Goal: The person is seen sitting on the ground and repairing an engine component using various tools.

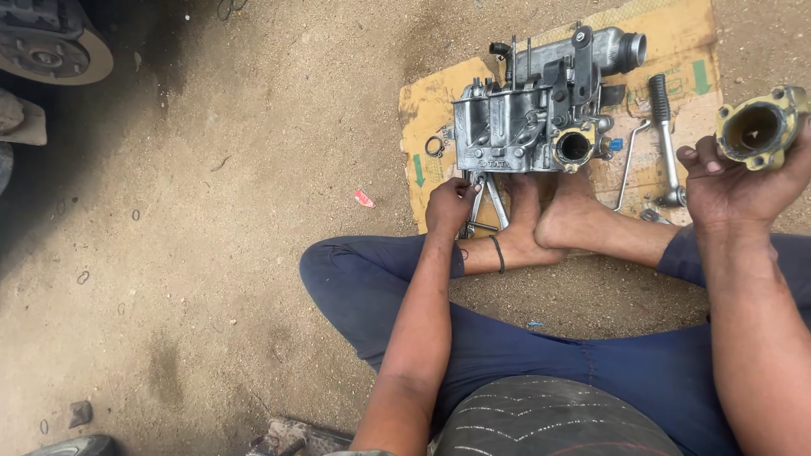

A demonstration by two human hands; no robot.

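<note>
Head view: the person sits cross-legged on sandy ground, two bare feet resting against one sheet of cardboard (431, 110). One grey metal engine assembly (528, 118) stands on it. The left hand (450, 205) reaches to a bunch of spanners (483, 207) at the cardboard's edge, its grip closed around them. The right hand (731, 181) is raised, its grip wrapped around one yellowish round flanged housing (759, 127). One ratchet handle (665, 139) and one bent rod (629, 165) lie beside the assembly.

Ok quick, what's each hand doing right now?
Left hand: closed around thin metal tools on the ground.
Right hand: holding up a yellowish metal flange part.
</note>
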